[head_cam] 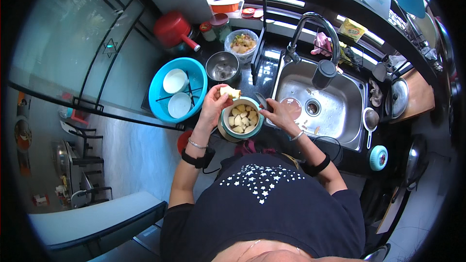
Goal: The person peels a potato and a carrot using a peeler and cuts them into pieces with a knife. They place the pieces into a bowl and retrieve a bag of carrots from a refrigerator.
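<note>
My left hand [215,102] holds a pale, peeled piece of food [230,92], perhaps potato, above the left rim of a round pot. Cut chunks [243,118] of the same pale food lie inside the pot [225,126], which is green outside and white within. In my right hand [278,112] is a knife [260,99], its blade pointing up and left at the pot's right side. The fingers hide most of the knife's handle. Blade and held piece are apart.
Left of the pot stands a blue basin [154,107] with white bowls and chopsticks. Behind are a steel bowl [222,69] and a lined bin [242,43] of scraps. A steel sink [335,111] with a tall faucet [313,16] lies right. A black rack post [258,56] rises behind.
</note>
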Action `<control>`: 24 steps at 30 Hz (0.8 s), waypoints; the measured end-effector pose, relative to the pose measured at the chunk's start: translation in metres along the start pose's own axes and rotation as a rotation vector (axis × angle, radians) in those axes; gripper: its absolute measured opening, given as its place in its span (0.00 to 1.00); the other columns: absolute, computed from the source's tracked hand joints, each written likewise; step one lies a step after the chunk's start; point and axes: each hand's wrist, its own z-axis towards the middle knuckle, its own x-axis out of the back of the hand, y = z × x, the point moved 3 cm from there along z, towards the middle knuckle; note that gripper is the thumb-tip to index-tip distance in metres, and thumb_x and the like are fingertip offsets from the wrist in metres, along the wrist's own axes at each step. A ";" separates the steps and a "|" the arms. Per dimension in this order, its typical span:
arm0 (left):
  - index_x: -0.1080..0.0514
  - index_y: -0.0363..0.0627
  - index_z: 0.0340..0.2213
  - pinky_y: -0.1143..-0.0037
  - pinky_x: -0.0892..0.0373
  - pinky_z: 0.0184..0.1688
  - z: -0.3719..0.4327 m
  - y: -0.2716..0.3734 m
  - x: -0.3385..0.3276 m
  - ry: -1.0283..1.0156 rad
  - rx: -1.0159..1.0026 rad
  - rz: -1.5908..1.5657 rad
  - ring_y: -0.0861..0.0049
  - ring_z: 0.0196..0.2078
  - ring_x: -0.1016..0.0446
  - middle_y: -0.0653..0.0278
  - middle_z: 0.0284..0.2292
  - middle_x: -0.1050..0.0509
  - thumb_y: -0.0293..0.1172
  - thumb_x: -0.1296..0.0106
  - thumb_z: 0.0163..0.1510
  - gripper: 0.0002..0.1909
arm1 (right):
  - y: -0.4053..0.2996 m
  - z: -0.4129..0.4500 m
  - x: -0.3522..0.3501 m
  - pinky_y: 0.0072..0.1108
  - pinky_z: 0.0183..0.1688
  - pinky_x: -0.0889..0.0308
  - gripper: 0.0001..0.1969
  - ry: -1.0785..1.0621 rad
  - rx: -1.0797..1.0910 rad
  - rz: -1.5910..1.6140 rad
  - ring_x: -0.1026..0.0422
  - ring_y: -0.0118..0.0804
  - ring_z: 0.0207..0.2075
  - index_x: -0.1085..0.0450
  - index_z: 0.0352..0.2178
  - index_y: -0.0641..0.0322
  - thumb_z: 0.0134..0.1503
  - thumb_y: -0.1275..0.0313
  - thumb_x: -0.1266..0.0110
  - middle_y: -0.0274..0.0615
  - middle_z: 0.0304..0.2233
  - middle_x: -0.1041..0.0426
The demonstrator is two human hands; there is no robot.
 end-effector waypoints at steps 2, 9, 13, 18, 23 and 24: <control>0.38 0.40 0.42 0.79 0.30 0.37 -0.006 0.013 -0.016 -0.092 -0.048 0.075 0.81 0.33 0.30 0.62 0.35 0.31 0.21 0.55 0.51 0.14 | -0.002 -0.006 0.002 0.23 0.28 0.37 0.17 0.046 -0.031 0.053 0.31 0.29 0.25 0.35 0.36 0.67 0.49 0.64 0.47 0.43 0.24 0.30; 0.37 0.37 0.44 0.78 0.35 0.46 -0.028 0.035 -0.054 -0.295 -0.182 0.176 0.76 0.44 0.32 0.57 0.43 0.32 0.17 0.53 0.48 0.19 | -0.066 -0.014 0.004 0.13 0.32 0.35 0.13 -0.012 0.069 0.576 0.30 0.21 0.30 0.36 0.38 0.67 0.54 0.68 0.51 0.35 0.28 0.29; 0.42 0.35 0.48 0.77 0.35 0.48 -0.049 0.059 -0.067 -0.286 -0.194 0.060 0.73 0.47 0.34 0.52 0.47 0.35 0.16 0.53 0.47 0.24 | -0.108 -0.026 0.014 0.10 0.27 0.38 0.13 0.033 0.038 0.780 0.33 0.18 0.26 0.37 0.39 0.66 0.52 0.71 0.49 0.33 0.27 0.30; 0.42 0.34 0.43 0.73 0.34 0.46 -0.090 0.104 -0.084 -0.442 -0.329 0.085 0.65 0.49 0.36 0.44 0.49 0.40 0.13 0.54 0.44 0.22 | -0.144 -0.053 0.034 0.10 0.28 0.38 0.14 -0.045 0.181 0.841 0.33 0.19 0.28 0.37 0.38 0.65 0.50 0.73 0.46 0.34 0.30 0.31; 0.35 0.36 0.38 0.67 0.31 0.42 -0.135 0.164 -0.101 -0.717 -0.632 0.165 0.58 0.41 0.29 0.44 0.38 0.31 0.21 0.38 0.35 0.25 | -0.200 -0.089 0.063 0.24 0.30 0.32 0.19 -0.228 0.749 0.785 0.28 0.39 0.28 0.33 0.32 0.66 0.37 0.74 0.35 0.46 0.29 0.29; 0.33 0.36 0.34 0.68 0.28 0.37 -0.143 0.177 -0.108 -0.751 -0.625 0.092 0.57 0.36 0.27 0.42 0.35 0.30 0.19 0.40 0.37 0.19 | -0.219 -0.094 0.067 0.25 0.24 0.33 0.16 -0.270 0.837 0.856 0.28 0.43 0.22 0.32 0.30 0.66 0.38 0.73 0.35 0.49 0.25 0.28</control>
